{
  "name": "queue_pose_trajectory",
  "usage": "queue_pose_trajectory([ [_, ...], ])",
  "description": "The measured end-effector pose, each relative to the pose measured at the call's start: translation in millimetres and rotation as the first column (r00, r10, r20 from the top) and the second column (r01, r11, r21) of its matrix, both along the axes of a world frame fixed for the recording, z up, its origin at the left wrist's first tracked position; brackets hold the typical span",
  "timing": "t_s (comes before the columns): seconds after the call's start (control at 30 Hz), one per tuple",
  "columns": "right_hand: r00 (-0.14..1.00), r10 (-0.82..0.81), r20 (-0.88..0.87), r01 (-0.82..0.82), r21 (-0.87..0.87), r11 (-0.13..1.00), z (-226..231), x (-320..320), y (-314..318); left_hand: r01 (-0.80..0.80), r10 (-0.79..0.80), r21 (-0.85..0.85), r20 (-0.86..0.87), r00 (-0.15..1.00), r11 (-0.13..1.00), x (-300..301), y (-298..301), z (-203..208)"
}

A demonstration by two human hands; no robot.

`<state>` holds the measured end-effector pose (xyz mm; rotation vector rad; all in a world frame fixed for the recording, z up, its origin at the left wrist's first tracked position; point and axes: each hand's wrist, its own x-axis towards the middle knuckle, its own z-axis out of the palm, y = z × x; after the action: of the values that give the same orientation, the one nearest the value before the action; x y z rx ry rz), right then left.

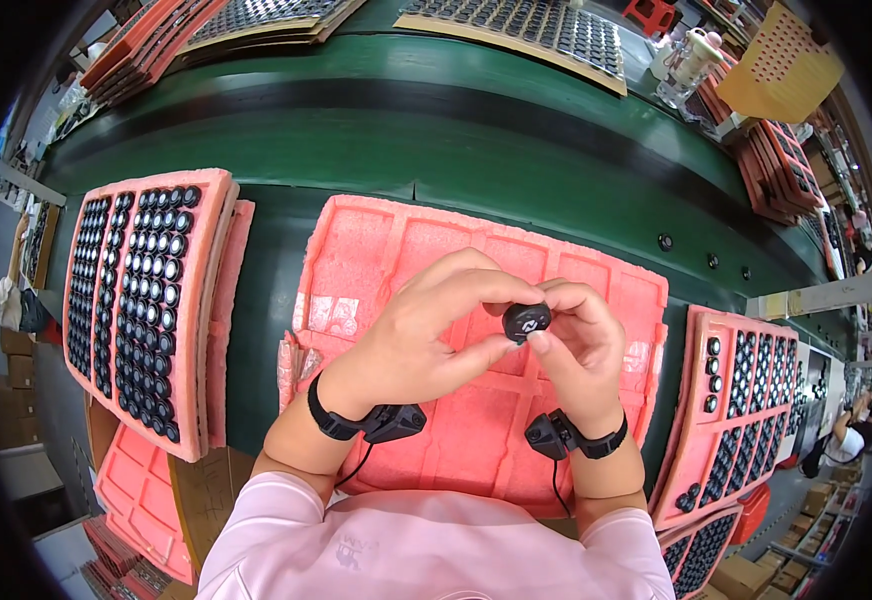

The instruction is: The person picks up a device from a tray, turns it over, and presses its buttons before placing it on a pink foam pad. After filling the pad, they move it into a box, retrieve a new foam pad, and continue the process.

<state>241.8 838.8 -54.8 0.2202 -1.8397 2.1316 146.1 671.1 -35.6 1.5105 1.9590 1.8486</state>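
Observation:
Between my two hands is a small round black part with a pale printed mark on its face. My left hand pinches it from the left with thumb and forefinger. From the right, the thumb and fingers of my right hand close on it too. Both hands hover over a pink foam tray with shallow bare compartments. Each wrist wears a black strap with a small black device.
Pink trays filled with round black parts stand at left and right. A green conveyor belt runs beyond, with several loose black parts on it. Further trays, a clear bottle and a yellow basket are at the back.

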Motion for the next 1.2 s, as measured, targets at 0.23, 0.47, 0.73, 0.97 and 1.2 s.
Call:
queue_pose_trajectory([
  [0.23,0.99,-0.047,-0.133,0.061,0.11,0.992,-2.0,-4.2,-2.6,0.029,-0.043,0.094,0.153,0.987,0.995,-0.4,-1.4,0.8],
  [0.47,0.97,-0.076,-0.229,0.134,0.252,0.958,-0.3,-7.1,-1.5,0.071,-0.076,0.096,0.045,0.996,0.993,-6.2,-2.2,-6.5],
  [0.73,0.903,-0.234,-0.361,0.39,0.461,0.797,3.9,-7.2,-8.0,-0.036,0.037,-0.05,0.035,0.999,0.998,-3.5,4.0,-7.4],
  [0.97,0.867,-0.258,-0.427,0.473,0.54,0.696,0.6,-7.9,-6.8,0.095,-0.076,-0.065,0.25,0.965,0.993,-1.6,4.1,-14.8],
  [1.2,0.839,-0.204,-0.505,0.515,0.612,0.6,0.6,-13.1,0.1,0.089,-0.07,-0.069,0.24,0.968,0.994,-1.9,5.9,-16.3],
])
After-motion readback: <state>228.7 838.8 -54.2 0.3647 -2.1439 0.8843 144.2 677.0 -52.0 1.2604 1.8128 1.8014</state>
